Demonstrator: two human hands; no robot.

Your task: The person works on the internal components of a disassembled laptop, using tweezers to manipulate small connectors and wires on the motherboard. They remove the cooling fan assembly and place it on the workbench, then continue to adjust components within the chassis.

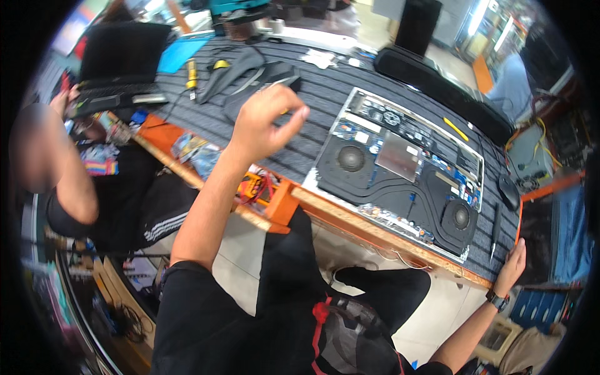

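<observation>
Raised over the table at the left of the laptop, my left hand (267,122) is closed with its fingers curled. Its fingertips are partly hidden, so I cannot make out whether it holds anything. My right hand (514,265) rests at the table's right front corner, fingers stretched along the edge and holding nothing. A dark, slim screwdriver (496,231) lies just beyond it. Between my hands an opened laptop base (400,200) lies on the table, its insides bare: two round fans, dark heat pipes, a metal plate and a battery along the far side.
A yellow stick-like tool (455,129) and a black mouse (509,191) lie near the laptop. Behind it stands a long black speaker-like bar (444,94). Grey cloth bags (250,78) and a yellow-handled screwdriver (192,78) lie leftward. An open drawer (284,206) juts out; another person sits left by a black laptop (122,59).
</observation>
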